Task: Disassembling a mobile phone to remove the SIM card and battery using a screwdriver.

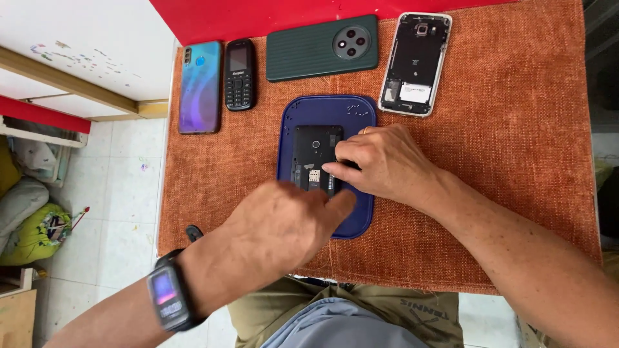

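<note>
A small black phone with its back cover off (314, 154) lies on a dark blue mat (358, 115) in the middle of an orange cloth. My right hand (387, 161) rests on the phone's right side, fingers curled against it and a ring on one finger. My left hand (284, 225), blurred from motion, hovers over the mat's lower edge with its fingers reaching toward the phone's lower end; whether it touches the phone is unclear. A smartwatch (166, 296) sits on my left wrist.
Along the cloth's (516, 129) far edge lie a blue-purple smartphone (200, 87), a small black keypad phone (240, 74), a dark green phone with a round camera (321, 48) and an opened phone without its back (416, 63). Tiled floor and bags lie to the left.
</note>
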